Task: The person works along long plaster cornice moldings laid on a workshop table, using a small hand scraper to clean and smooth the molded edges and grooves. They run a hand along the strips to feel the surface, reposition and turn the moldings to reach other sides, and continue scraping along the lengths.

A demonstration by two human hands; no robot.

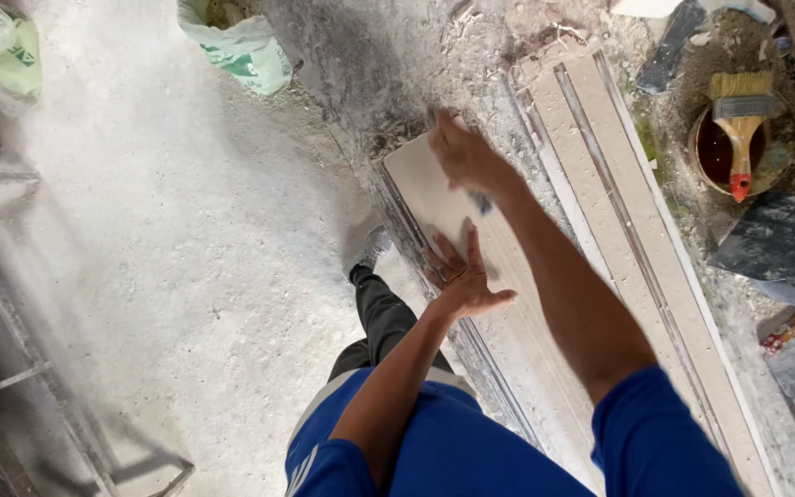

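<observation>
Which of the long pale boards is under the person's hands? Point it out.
The leftmost board, nearest the dusty floor. The left hand presses flat on it and the right hand rubs it; the boards to its right lie untouched.

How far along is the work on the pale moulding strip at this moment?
Done: the near end of the strip looks smooth, dust around it. In hand: the left hand presses it flat while the right hand, blurred, rubs its far end. Left: the neighbouring strips lie untouched; brush rests on its tin.
</observation>
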